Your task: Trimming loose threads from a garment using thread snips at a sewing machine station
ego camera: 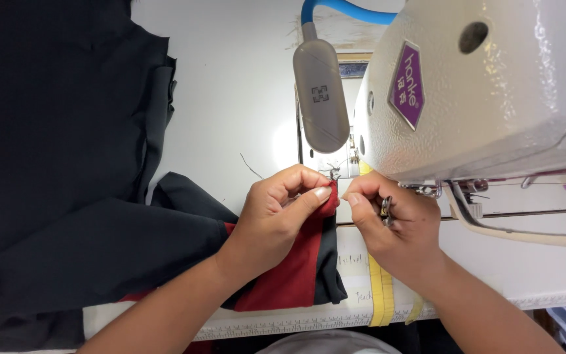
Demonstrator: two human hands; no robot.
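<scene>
My left hand [276, 213] pinches the top edge of a red and black piece of fabric [296, 269] between thumb and fingers, close under the head of a white sewing machine [479, 92]. My right hand [394, 223] sits just to the right, fingertips nearly touching the left thumb, and holds a small metal thread snipper [386, 210] in its closed fingers. A few loose thread ends [333, 172] stick up from the fabric edge between the two hands.
A large pile of black cloth [60, 151] covers the left of the white table [230, 98]. A grey lamp head on a blue flexible neck [320, 92] hangs beside the machine. A yellow measuring tape [381, 295] lies along the table's front edge.
</scene>
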